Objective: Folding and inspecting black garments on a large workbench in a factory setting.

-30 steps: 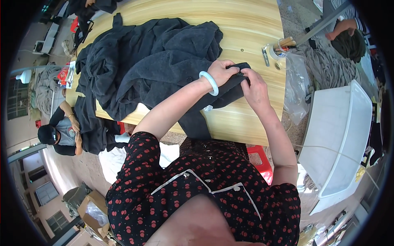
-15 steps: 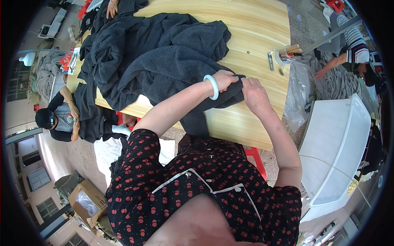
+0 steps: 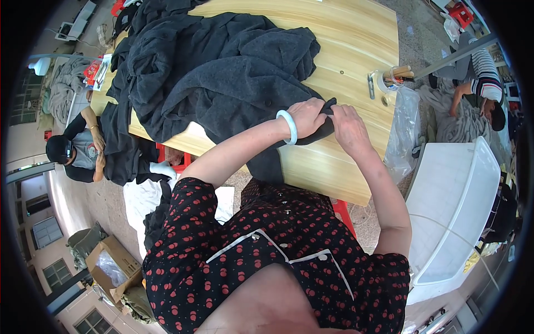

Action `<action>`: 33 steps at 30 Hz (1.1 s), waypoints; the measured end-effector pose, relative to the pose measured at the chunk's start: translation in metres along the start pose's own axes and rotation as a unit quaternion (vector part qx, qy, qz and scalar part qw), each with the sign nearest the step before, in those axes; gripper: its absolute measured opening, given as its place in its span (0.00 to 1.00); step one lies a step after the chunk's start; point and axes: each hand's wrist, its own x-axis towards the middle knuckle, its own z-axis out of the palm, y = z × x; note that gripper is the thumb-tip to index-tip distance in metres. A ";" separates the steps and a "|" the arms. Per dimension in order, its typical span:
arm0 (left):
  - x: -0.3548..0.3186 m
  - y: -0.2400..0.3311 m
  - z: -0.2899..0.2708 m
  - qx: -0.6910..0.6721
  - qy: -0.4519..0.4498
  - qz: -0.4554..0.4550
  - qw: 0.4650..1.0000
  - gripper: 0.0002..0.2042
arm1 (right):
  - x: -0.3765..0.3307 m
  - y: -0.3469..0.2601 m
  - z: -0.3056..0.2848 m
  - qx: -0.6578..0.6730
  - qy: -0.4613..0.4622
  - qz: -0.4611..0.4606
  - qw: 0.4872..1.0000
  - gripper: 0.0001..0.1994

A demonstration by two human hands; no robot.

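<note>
A large heap of dark grey cloth [image 3: 222, 78] lies rumpled over the left and middle of the wooden table [image 3: 356, 50]. One end of it reaches toward me and hangs over the near edge. My left hand [image 3: 309, 118], with a pale bangle [image 3: 288, 127] at the wrist, is closed on the right-hand end of this cloth. Just beside it, my right hand [image 3: 349, 129] pinches the same end, fingertips bent round its edge. A small twisted fold of the cloth stands up between the two hands.
A clear container with wooden-handled tools [image 3: 397, 77] stands at the table's right edge, next to clear plastic sheeting [image 3: 401, 133]. A white tub [image 3: 456, 217] is at right. Co-workers handle cloth at left [image 3: 89, 145] and far right [image 3: 473, 83].
My left hand has turned over, its back now facing up more, and the cloth end between my hands is bunched into an upright fold. The co-worker's hand at the far left has left view.
</note>
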 end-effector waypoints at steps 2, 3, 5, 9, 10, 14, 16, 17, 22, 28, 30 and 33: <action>-0.001 0.000 0.001 -0.029 0.017 0.008 0.999 0.10 | 0.000 0.000 0.000 0.010 -0.003 0.004 1.000 0.09; -0.002 0.000 0.002 -0.029 0.018 0.007 0.999 0.10 | 0.000 0.000 0.000 0.019 -0.005 0.010 1.000 0.09; -0.003 -0.001 0.004 -0.026 0.043 0.012 0.999 0.09 | 0.000 -0.002 -0.001 0.027 -0.007 0.014 1.000 0.09; -0.004 0.002 0.002 -0.012 0.063 0.016 0.998 0.08 | -0.001 -0.005 -0.003 0.026 -0.019 0.018 0.999 0.08; -0.004 0.003 0.000 0.003 0.056 0.015 0.998 0.09 | -0.001 -0.005 -0.002 0.033 -0.011 0.014 0.999 0.08; -0.004 -0.003 -0.001 0.009 0.060 0.033 0.998 0.11 | -0.002 -0.004 0.000 0.041 -0.008 0.012 0.999 0.09; -0.005 -0.003 -0.005 0.001 0.039 0.048 0.998 0.10 | -0.003 -0.001 0.002 0.088 0.014 -0.007 0.996 0.09; -0.006 -0.003 -0.007 -0.006 0.019 0.063 0.998 0.10 | -0.004 0.002 0.005 0.088 0.014 -0.006 0.996 0.09; -0.001 -0.015 -0.017 -0.106 -0.045 0.058 0.992 0.10 | -0.001 0.007 0.006 0.388 -0.027 0.237 0.890 0.09; -0.003 -0.018 -0.005 -0.237 0.052 -0.003 0.970 0.09 | -0.001 0.012 0.008 0.695 -0.136 0.353 0.612 0.11; -0.002 -0.016 -0.003 -0.240 0.069 -0.028 0.968 0.09 | -0.003 0.012 0.016 0.686 -0.075 0.369 0.623 0.12; -0.005 -0.012 0.004 -0.201 0.152 -0.004 0.968 0.07 | -0.009 0.008 0.021 0.687 -0.041 0.391 0.611 0.12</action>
